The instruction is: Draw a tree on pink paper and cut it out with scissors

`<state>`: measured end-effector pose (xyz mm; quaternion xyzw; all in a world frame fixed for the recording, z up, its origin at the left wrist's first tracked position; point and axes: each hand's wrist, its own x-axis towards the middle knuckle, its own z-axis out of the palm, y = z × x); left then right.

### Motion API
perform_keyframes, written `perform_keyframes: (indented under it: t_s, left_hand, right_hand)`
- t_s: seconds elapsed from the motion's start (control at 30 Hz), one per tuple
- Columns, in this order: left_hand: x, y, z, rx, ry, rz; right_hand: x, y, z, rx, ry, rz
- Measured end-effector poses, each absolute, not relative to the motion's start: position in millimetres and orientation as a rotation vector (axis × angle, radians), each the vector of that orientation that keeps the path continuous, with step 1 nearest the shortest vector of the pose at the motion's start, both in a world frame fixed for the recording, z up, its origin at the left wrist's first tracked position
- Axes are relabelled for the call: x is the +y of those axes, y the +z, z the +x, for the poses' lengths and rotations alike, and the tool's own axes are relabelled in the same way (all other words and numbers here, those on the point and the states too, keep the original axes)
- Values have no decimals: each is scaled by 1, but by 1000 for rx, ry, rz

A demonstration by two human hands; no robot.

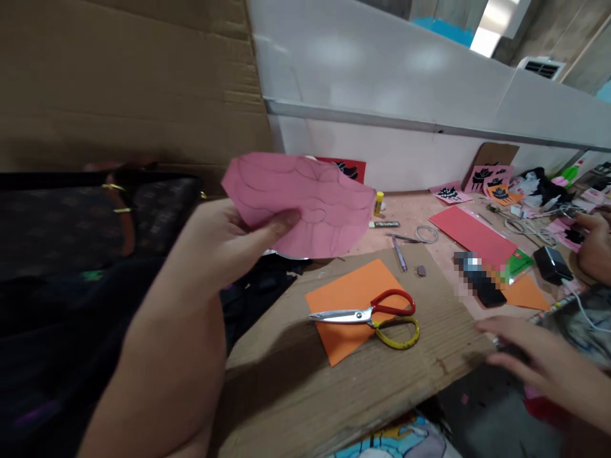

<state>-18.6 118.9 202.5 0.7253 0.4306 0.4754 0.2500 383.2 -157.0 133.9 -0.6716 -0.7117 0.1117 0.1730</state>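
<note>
My left hand [238, 238] grips a pink paper cut-out [310, 216] with pencil-drawn curved lines, the thumb on its face and the fingers hidden behind. The cut-out is held up above the table. My right hand [534, 356] is open at the table's front edge, its fingers stretched out and apart, with nothing seen in it. Between the hands, scissors [360, 315] with one red and one yellow handle lie across an orange paper sheet [358, 286]. Their blades point left and look nearly closed.
Behind are a glue stick [379, 203], a pen [400, 253], red paper [472, 235] and a dark, partly blurred object [480, 280]. Another person's hand [596, 242] is at the far right. A patterned bag [62, 222] and cardboard [128, 76] stand at the left.
</note>
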Motion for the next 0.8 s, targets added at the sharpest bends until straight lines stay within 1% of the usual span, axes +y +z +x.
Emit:
perform_keyframes:
  t_s: [0.07, 0.1, 0.2, 0.33, 0.57, 0.73, 0.8]
  left_hand:
    - [115, 201, -13, 1126, 1290, 1993]
    - [112, 201, -10, 1094, 1293, 1998]
    - [104, 198, -1, 984, 1307, 1944]
    - [101, 189, 8, 921, 1312, 1795]
    - [117, 177, 17, 848, 1282, 1697]
    - [120, 179, 14, 824, 1284, 1692]
    - [119, 181, 12, 825, 1318, 1683]
  right_hand:
    - [-118, 128, 340, -2276, 610, -1723]
    - [-100, 124, 323, -2357, 698, -1669]
    - [-56, 115, 291, -2427, 704, -1577]
    - [-28, 105, 287, -2472, 784, -1533]
    - [-10, 90, 282, -2479, 861, -1551]
    - [-15, 95, 291, -2475, 907, -1591]
    - [-23, 95, 303, -2357, 960, -1577]
